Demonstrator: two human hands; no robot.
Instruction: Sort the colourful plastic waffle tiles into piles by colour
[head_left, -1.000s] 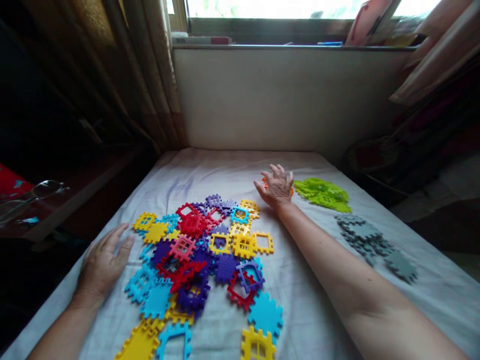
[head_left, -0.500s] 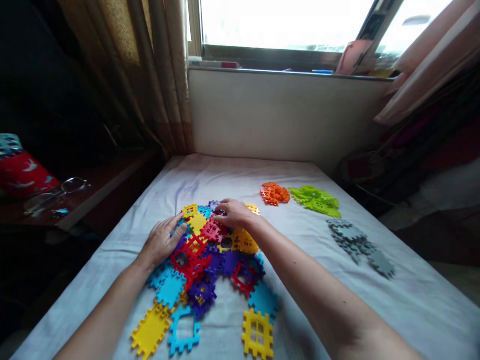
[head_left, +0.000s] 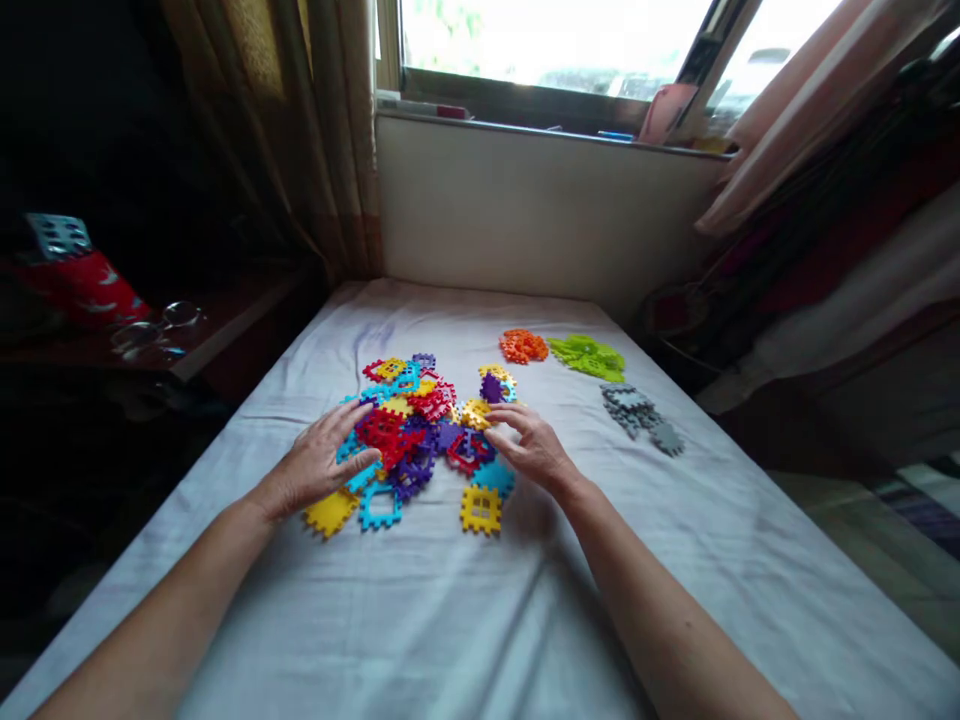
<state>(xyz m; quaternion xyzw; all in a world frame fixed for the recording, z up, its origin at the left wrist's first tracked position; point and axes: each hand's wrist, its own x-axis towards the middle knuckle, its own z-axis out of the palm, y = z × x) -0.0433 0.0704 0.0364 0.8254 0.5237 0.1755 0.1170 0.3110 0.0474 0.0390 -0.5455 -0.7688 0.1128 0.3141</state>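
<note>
My left hand (head_left: 319, 460) lies along the left edge of the mixed pile (head_left: 412, 440), its grip spread, thumb apart from the fingers. My right hand (head_left: 529, 445) is at the pile's right edge, grip also open, fingers curved beside the yellow and purple pieces; I can't tell whether the fingertips touch them.

The pile of flat notched plastic pieces sits between my hands on the pale sheet (head_left: 450, 620). At its near edge I see a yellow window piece (head_left: 481, 510), a blue frame (head_left: 380, 507) and a solid yellow piece (head_left: 331, 513). A broad stretch of sheet runs from there toward me, and another runs to the right edge. Beyond my right hand are an orange pile (head_left: 523, 346), a green pile (head_left: 589, 357) just beside it, and a grey pile (head_left: 641, 415) nearer the right edge. The sheet's far edge meets the wall (head_left: 525, 210).

Past the left edge, a red holder (head_left: 90, 290) with a silver pack (head_left: 58, 235) standing in it is near the glasses (head_left: 161, 330). A pink container (head_left: 666, 112) stands on the window sill; its contents are hidden.
</note>
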